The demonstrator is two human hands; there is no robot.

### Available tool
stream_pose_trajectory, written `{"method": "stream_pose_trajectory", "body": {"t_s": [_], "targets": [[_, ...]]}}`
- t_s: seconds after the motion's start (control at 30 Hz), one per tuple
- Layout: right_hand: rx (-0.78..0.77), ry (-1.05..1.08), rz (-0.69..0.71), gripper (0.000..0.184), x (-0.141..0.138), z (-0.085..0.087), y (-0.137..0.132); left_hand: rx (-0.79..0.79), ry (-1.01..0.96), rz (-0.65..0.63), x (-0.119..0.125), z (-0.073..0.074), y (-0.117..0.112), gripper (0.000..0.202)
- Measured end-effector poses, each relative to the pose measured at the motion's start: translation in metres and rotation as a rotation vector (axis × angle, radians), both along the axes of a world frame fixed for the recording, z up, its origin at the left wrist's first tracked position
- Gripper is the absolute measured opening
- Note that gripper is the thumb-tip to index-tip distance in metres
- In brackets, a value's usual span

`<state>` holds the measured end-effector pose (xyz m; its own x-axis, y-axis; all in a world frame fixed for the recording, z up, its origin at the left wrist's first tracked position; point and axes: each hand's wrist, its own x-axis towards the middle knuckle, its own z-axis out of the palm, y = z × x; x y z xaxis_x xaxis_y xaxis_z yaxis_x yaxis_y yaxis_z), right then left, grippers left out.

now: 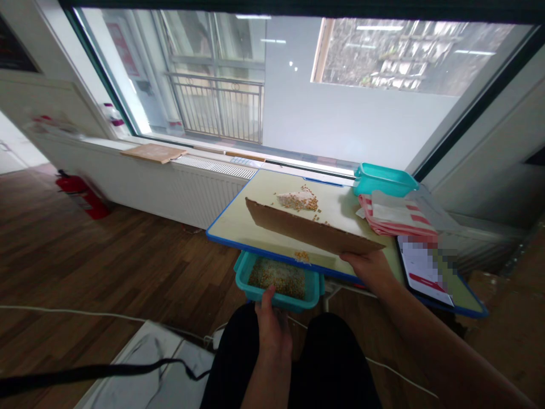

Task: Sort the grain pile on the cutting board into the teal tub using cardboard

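My left hand [272,324] grips the near rim of a teal tray [251,289] full of yellow grains, held just under the near edge of a small blue-rimmed table [238,227]. My right hand [369,268] holds the right end of a long brown cardboard strip [306,227] that lies edgewise across the tabletop. A small heap of grains [302,256] sits at the table's near edge above the tray. More grains and a pale pile [298,200] lie behind the cardboard.
A second teal tray [383,179] stands at the table's far right, beside red-and-white striped cloth [395,216]. A phone or tablet [426,267] lies right of my hand. A radiator and window sill run behind; a red fire extinguisher [83,196] lies on the wooden floor at left.
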<state>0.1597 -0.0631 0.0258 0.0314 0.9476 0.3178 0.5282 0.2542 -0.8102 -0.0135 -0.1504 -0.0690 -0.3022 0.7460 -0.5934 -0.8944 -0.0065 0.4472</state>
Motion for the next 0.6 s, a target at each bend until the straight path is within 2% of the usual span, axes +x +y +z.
{"method": "stream_pose_trajectory", "body": {"t_s": [0.1, 0.2, 0.4, 0.53, 0.6], "targets": [[-0.029, -0.093, 0.059, 0.025, 0.002, 0.002, -0.011, -0.001, 0.0, -0.005, 0.001, -0.003, 0.001, 0.045], [0.008, -0.13, 0.115, 0.028, 0.004, 0.002, -0.021, 0.016, -0.003, 0.0, 0.002, -0.005, 0.0, 0.045], [-0.002, -0.209, 0.112, 0.018, 0.009, -0.006, -0.035, 0.01, 0.002, -0.001, 0.004, -0.004, 0.0, 0.044], [0.02, -0.217, 0.141, 0.017, 0.01, -0.004, -0.04, 0.009, 0.006, 0.001, 0.005, -0.003, 0.0, 0.046], [0.039, -0.199, 0.102, 0.017, 0.011, -0.003, -0.041, 0.011, 0.006, 0.001, 0.005, -0.001, -0.001, 0.046]]}}
